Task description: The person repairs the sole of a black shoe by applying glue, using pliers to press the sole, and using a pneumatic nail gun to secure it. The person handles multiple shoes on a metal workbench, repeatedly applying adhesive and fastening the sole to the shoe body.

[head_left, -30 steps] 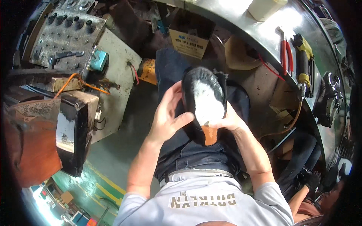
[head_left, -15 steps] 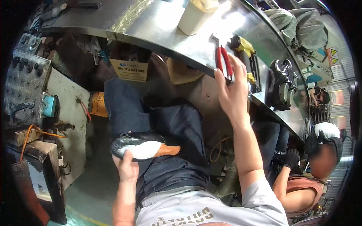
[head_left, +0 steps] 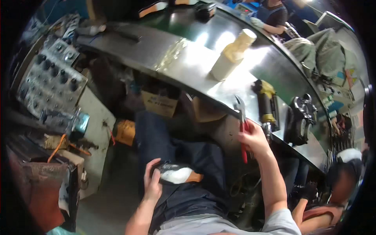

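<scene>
My left hand (head_left: 153, 184) grips the toe end of a black shoe (head_left: 176, 174), which lies across my lap with its underside up. That underside is white along most of its length and brown at the heel end. Out at the bench's front edge, my right hand (head_left: 254, 137) is wrapped round the red handles of pliers (head_left: 244, 150). Their metal jaws (head_left: 239, 103) point away from me, over the edge of the metal bench (head_left: 156, 47). My right fingers are partly hidden by the handles.
On the bench stand a pale bottle (head_left: 231, 58), a yellow-and-black power tool (head_left: 267, 100) and black shoes (head_left: 301, 119). Below it are cardboard boxes (head_left: 159, 102). A worn control panel (head_left: 51, 88) is at left. A co-worker (head_left: 340, 184) sits at right; another person (head_left: 276, 17) is across the bench.
My right hand has closed round the pliers and lifted them off the bench, drawing them toward me. The shoe stays in my left hand on my lap. The whole view has shifted and tilted.
</scene>
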`<action>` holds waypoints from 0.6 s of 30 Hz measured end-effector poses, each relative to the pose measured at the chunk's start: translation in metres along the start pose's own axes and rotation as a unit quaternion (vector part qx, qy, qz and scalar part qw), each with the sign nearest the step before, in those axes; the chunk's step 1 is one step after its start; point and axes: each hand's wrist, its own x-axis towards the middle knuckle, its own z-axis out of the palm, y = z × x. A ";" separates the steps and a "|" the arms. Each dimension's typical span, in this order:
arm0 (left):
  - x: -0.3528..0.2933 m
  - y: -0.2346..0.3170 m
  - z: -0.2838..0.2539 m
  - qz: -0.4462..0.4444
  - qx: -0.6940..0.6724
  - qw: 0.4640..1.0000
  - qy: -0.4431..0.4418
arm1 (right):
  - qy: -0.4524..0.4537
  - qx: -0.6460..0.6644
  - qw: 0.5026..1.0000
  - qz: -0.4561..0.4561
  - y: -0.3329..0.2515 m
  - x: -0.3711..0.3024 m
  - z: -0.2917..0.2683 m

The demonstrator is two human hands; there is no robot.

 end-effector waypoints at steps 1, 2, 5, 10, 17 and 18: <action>-0.001 -0.008 -0.005 -0.014 0.015 1.000 0.024 | -0.033 0.087 0.995 0.026 0.017 -0.016 0.012; 0.009 -0.016 -0.006 0.015 0.082 0.995 0.046 | -0.062 0.176 0.981 0.055 0.032 -0.025 0.023; 0.026 -0.030 0.014 0.039 0.222 0.973 0.044 | -0.074 0.448 0.886 0.094 0.080 -0.052 0.064; 0.002 -0.043 -0.004 0.099 0.178 0.972 0.115 | -0.192 0.417 0.871 0.178 0.109 -0.078 0.093; -0.002 -0.041 0.007 0.092 0.193 0.977 -0.010 | -0.333 -0.060 0.936 0.099 0.117 -0.102 0.086; 0.001 -0.037 0.008 0.098 0.208 0.973 -0.028 | -0.330 -0.076 0.937 0.088 0.115 -0.102 0.087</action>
